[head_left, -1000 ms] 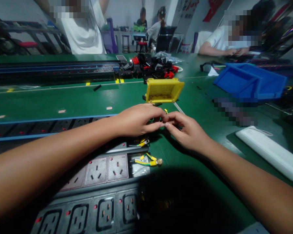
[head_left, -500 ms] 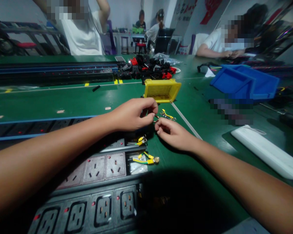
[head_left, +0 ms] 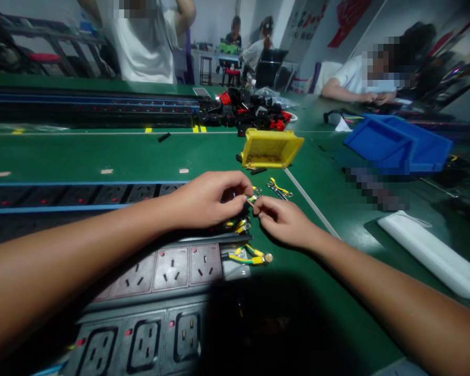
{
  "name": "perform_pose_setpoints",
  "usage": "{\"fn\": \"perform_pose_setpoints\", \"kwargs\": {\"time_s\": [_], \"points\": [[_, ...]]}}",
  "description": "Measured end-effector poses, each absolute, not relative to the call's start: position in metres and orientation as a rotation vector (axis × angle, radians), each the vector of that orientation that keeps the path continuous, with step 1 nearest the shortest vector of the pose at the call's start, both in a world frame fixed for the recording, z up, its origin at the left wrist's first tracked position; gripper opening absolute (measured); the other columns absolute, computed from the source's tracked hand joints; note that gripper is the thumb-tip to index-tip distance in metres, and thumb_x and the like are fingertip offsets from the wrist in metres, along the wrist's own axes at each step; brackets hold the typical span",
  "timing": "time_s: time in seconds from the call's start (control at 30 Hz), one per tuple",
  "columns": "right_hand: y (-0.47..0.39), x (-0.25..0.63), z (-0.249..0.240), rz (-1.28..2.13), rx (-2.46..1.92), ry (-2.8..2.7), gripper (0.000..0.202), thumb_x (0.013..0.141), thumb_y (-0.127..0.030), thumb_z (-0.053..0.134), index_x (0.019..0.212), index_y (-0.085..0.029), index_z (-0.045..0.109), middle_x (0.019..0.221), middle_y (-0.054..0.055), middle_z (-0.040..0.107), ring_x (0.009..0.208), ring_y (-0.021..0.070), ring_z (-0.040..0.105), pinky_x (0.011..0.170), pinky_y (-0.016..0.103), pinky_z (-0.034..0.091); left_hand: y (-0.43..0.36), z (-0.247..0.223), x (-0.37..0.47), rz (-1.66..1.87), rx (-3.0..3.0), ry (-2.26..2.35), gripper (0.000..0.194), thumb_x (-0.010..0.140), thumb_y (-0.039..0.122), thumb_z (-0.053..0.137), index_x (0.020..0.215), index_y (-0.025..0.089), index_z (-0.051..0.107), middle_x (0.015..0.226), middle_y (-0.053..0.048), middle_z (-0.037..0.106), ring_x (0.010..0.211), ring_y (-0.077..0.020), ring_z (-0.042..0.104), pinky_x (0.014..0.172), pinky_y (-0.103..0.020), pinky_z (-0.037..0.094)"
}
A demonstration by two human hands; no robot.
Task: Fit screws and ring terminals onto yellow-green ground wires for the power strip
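Head view: nearside of yellow bin (head_left: 273, 134), left hand (head_left: 219, 199) and right hand (head_left: 282, 222) pinch thin part (head_left: 250, 202), likely mid-fitting; next move wants steady alignment.

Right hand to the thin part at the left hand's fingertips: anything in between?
Nothing visible. The right hand has its fingertips right by the thin part pinched in the left hand; contact is too small to make out. The yellow-sleeved terminals lie beyond, not between.
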State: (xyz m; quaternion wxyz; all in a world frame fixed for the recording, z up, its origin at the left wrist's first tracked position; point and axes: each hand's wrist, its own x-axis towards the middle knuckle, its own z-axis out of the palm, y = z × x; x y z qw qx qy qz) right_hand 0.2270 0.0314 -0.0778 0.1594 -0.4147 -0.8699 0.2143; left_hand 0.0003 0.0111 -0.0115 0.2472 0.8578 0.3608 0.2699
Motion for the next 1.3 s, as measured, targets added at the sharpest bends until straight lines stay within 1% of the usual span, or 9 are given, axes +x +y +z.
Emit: {"fn": "perform_pose_setpoints", "kwargs": {"time_s": [0.17,0.3,0.43,0.6,0.7,0.8,0.93,1.07,1.3], "points": [[0.021,0.21,-0.067,0.166,-1.305,-2.768,0.018,0.081,-0.019,0.042,0.09,-0.019,0.058,0.081,0.004,0.068,0.07,0.0193,0.06,0.061,0.028,0.032,0.009,-0.015,-0.004,0.706,2.42,0.958,0.013,0.085,0.017,0.05,0.091,0.015,0.061,0.08,0.0,0.064,0.07,-0.0107,0.055,0.067,-0.022,0.041],[0.021,0.197,-0.065,-0.044,-1.424,-2.817,0.024,0.08,-0.021,0.044,0.099,-0.017,0.058,0.088,0.01,0.072,0.068,0.0224,0.061,0.057,0.03,0.027,0.008,-0.014,-0.007,0.61,2.564,0.981,0.015,0.085,0.019,0.049,0.091,0.015,0.062,0.081,-0.002,0.063,0.072,-0.0136,0.054,0.067,-0.025,0.04],[0.027,0.201,-0.068,0.17,-1.353,-2.72,0.014,0.077,-0.018,0.046,0.082,-0.02,0.058,0.076,0.005,0.069,0.065,0.0196,0.058,0.056,0.029,0.027,0.009,-0.012,-0.01,0.58,2.588,0.997,0.016,0.085,0.021,0.048,0.093,0.016,0.061,0.083,-0.003,0.063,0.073,-0.0144,0.055,0.067,-0.025,0.04],[0.034,0.216,-0.072,0.504,-1.132,-2.587,0.012,0.074,-0.016,0.044,0.068,-0.02,0.053,0.065,0.0,0.059,0.06,0.0147,0.051,0.059,0.026,0.032,0.008,-0.01,-0.011,0.496,2.595,0.992,0.014,0.084,0.02,0.049,0.092,0.016,0.06,0.083,-0.002,0.064,0.07,-0.0136,0.054,0.064,-0.024,0.039],[0.034,0.221,-0.071,0.566,-1.026,-2.509,0.013,0.077,-0.017,0.043,0.071,-0.019,0.055,0.067,0.001,0.059,0.063,0.0149,0.053,0.062,0.026,0.035,0.008,-0.01,-0.012,0.422,2.575,0.963,0.014,0.084,0.02,0.049,0.092,0.017,0.059,0.085,-0.002,0.065,0.072,-0.0138,0.056,0.064,-0.024,0.039],[0.031,0.223,-0.068,0.618,-0.934,-2.465,0.018,0.085,-0.02,0.042,0.076,-0.018,0.058,0.07,0.003,0.061,0.066,0.0149,0.055,0.064,0.026,0.038,0.009,-0.011,-0.011,0.375,2.549,0.929,0.013,0.083,0.019,0.048,0.091,0.017,0.059,0.085,-0.002,0.064,0.074,-0.0137,0.056,0.065,-0.023,0.04],[0.026,0.221,-0.065,0.831,-0.843,-2.438,0.025,0.094,-0.029,0.04,0.082,-0.017,0.058,0.075,0.003,0.061,0.07,0.0141,0.056,0.066,0.025,0.041,0.01,-0.011,-0.011,0.406,2.479,0.919,0.011,0.082,0.019,0.049,0.087,0.016,0.058,0.078,0.0,0.061,0.067,-0.0117,0.053,0.062,-0.022,0.039],[0.022,0.217,-0.064,0.968,-0.821,-2.398,0.023,0.095,-0.032,0.044,0.083,-0.017,0.057,0.076,0.002,0.06,0.07,0.013,0.053,0.066,0.024,0.041,0.01,-0.009,-0.01,0.426,2.386,0.916,0.01,0.082,0.021,0.049,0.086,0.016,0.058,0.075,0.001,0.06,0.064,-0.0106,0.051,0.06,-0.021,0.038],[0.021,0.216,-0.066,1.021,-0.838,-2.337,0.02,0.094,-0.031,0.046,0.085,-0.017,0.057,0.079,0.002,0.06,0.073,0.0134,0.052,0.069,0.025,0.042,0.009,-0.007,-0.009,0.373,2.401,0.9,0.009,0.08,0.02,0.051,0.085,0.017,0.058,0.078,0.0,0.062,0.069,-0.0122,0.054,0.063,-0.022,0.039]]}}
